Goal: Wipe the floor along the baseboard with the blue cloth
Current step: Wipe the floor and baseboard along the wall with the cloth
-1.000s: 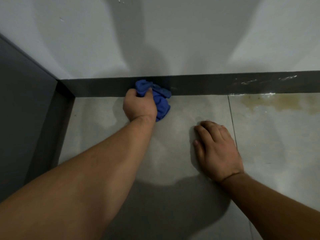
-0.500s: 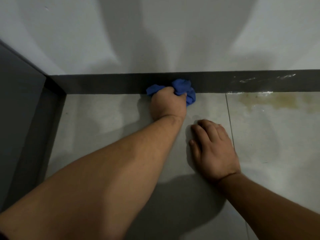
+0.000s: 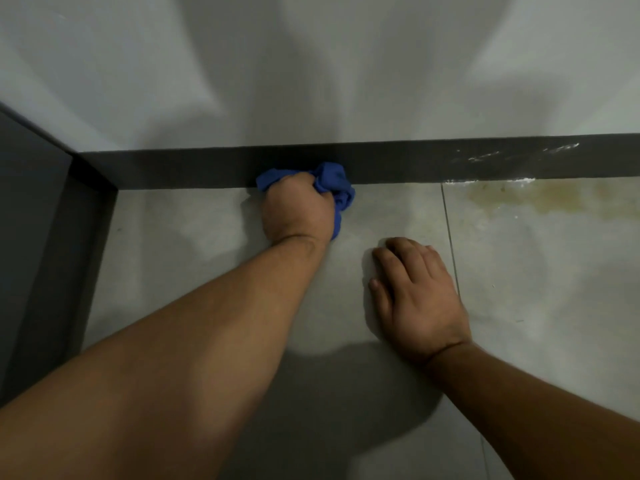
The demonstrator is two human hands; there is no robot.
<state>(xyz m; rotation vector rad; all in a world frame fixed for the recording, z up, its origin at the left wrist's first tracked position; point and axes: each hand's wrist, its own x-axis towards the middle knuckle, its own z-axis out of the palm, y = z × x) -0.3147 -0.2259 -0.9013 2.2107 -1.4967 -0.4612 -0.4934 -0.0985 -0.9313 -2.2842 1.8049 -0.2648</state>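
My left hand [image 3: 296, 207] is closed in a fist on the bunched blue cloth [image 3: 334, 183], pressing it onto the grey tiled floor [image 3: 180, 237] right against the dark baseboard [image 3: 398, 162]. Most of the cloth is hidden under the fist; folds stick out at the top and right. My right hand [image 3: 417, 296] lies flat, palm down, on the floor to the right and nearer to me, holding nothing.
A yellowish stain [image 3: 540, 197] with white specks marks the floor along the baseboard at the right. White scuffs [image 3: 519, 152] show on the baseboard above it. A dark panel [image 3: 38, 237] forms the corner at the left. A tile joint [image 3: 450, 237] runs beside my right hand.
My left hand slid the cloth to the right along the baseboard, then back a little to the left. My right hand has stayed planted on the floor.
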